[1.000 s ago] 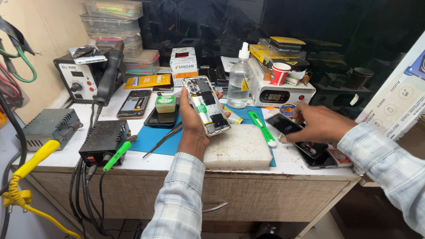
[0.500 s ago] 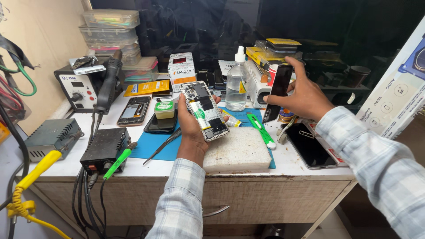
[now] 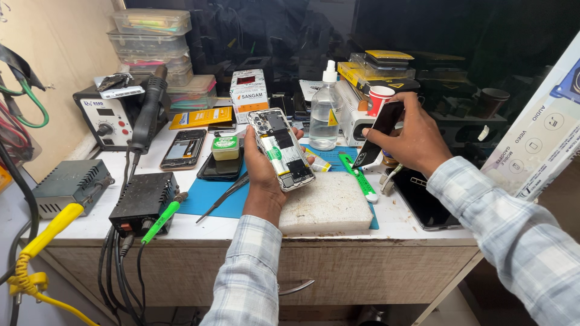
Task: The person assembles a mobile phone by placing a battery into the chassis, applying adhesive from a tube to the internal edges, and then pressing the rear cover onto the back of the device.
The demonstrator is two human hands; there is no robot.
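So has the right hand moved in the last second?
Yes. The right hand, holding a slim black phone part, has risen from the bench's right side towards the clear spray bottle.

Even, bright overhead light covers the white bench top with only soft, short shadows, mild glare on the clear bottle and dark screens, a dim unlit far background, sharp focus at centre, and wide-angle stretching toward the near right sleeve.
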